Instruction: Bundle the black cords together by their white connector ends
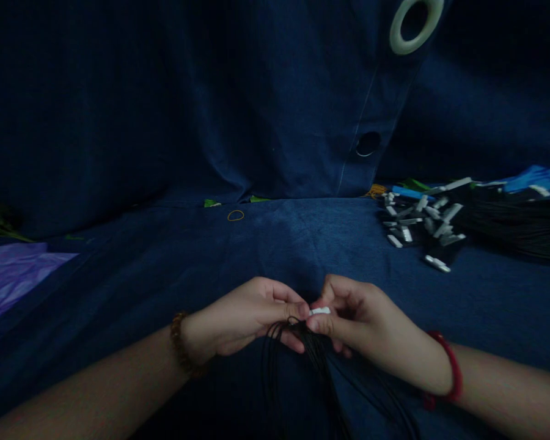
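My left hand [261, 311], with a brown beaded bracelet at the wrist, pinches a bundle of thin black cords [318, 354] near its upper end. Close against it, my right hand [362, 318], wearing a red bracelet, has thumb and fingers closed on a small white tag [319, 311] at the top of the bundle. The fingertips of both hands nearly meet there. Below them the cords hang in loops and strands toward the bottom of the view. How the tag joins the cords is hidden by the fingers.
To the right lies a pile of white and grey tags [421, 220] on black cords [517, 226], with blue plastic [538, 178] behind. A rubber band [235, 216] rests on the blue cloth [165, 275]. Purple plastic [18, 275] lies left. A curtain with ring eyelets [396, 36] hangs behind.
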The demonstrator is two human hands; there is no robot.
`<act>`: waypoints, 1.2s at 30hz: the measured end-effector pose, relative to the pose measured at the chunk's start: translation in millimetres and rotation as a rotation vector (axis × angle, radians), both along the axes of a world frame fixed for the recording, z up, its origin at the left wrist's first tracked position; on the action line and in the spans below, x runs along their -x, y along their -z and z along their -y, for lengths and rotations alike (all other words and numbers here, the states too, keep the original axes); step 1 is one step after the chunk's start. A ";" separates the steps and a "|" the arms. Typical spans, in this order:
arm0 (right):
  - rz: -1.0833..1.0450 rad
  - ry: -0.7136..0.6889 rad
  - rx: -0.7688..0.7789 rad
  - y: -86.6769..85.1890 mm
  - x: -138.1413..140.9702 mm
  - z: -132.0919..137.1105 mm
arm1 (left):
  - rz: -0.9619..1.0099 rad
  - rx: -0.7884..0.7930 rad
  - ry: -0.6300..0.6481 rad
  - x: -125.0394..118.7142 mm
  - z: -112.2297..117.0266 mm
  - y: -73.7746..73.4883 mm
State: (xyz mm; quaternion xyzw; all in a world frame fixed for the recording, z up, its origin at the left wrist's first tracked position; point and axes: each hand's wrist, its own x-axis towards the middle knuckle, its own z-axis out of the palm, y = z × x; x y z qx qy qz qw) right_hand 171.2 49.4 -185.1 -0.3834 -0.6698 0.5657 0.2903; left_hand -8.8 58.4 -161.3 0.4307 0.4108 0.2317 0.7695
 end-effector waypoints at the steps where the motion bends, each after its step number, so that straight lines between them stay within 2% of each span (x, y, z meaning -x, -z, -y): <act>1: 0.016 -0.005 -0.029 -0.9 -0.2 0.4 | -0.010 -0.008 0.000 -0.6 0.5 -0.6; 7: 0.108 -0.103 -0.264 -19.4 -6.8 1.7 | 0.035 -0.019 0.003 1.8 -0.4 5.4; 9: 0.176 -0.128 -0.493 -26.0 -11.0 2.0 | 0.057 -0.016 -0.006 3.3 -1.2 8.1; 13: 0.441 -0.147 -1.193 -31.5 -16.4 4.7 | 0.077 -0.017 -0.031 4.7 -0.8 9.3; 14: 0.490 -0.148 -1.297 -31.6 -16.6 6.1 | 0.083 -0.017 -0.036 4.8 -0.6 9.5; 16: 0.526 -0.157 -1.392 -31.0 -15.9 9.7 | 0.086 -0.016 -0.042 4.9 -0.7 10.3; 20: 0.466 -0.159 -1.338 -30.0 -13.0 17.2 | 0.080 -0.025 -0.061 5.2 -1.5 13.1; 24: 0.419 -0.135 -1.156 -30.7 -9.2 19.7 | 0.056 -0.042 -0.069 4.8 1.1 10.5; 29: 0.386 -0.062 -0.988 -32.2 -1.0 12.7 | 0.041 -0.189 -0.034 1.0 6.0 5.2; 34: 0.262 0.006 -0.638 -33.6 8.4 3.5 | 0.046 -0.215 0.052 -5.9 3.9 12.4; 36: 0.246 0.028 -0.555 -32.4 10.9 0.8 | 0.029 -0.223 0.074 -7.5 3.4 15.1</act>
